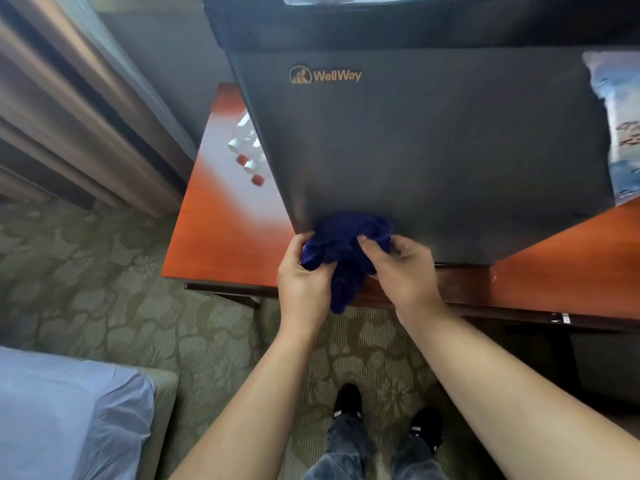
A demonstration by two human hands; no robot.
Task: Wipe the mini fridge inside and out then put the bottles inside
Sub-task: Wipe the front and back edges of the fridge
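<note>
A dark grey mini fridge (pixel 433 140) with a gold WellWay logo stands on a reddish wooden table (pixel 221 230), its door closed. A crumpled dark blue cloth (pixel 346 251) is bunched in front of the lower edge of the door. My left hand (pixel 301 275) grips its left side and my right hand (pixel 401 268) pinches its right side. Several clear bottles (pixel 247 147) with white and red caps lie on the table left of the fridge, partly hidden behind it.
A packaged item with a blue and white wrapper (pixel 620 126) stands right of the fridge. Brown curtains (pixel 69 109) hang at the left. A bed with a pale blue sheet (pixel 65 414) is at the lower left. Patterned carpet (pixel 138 306) covers the floor under my feet.
</note>
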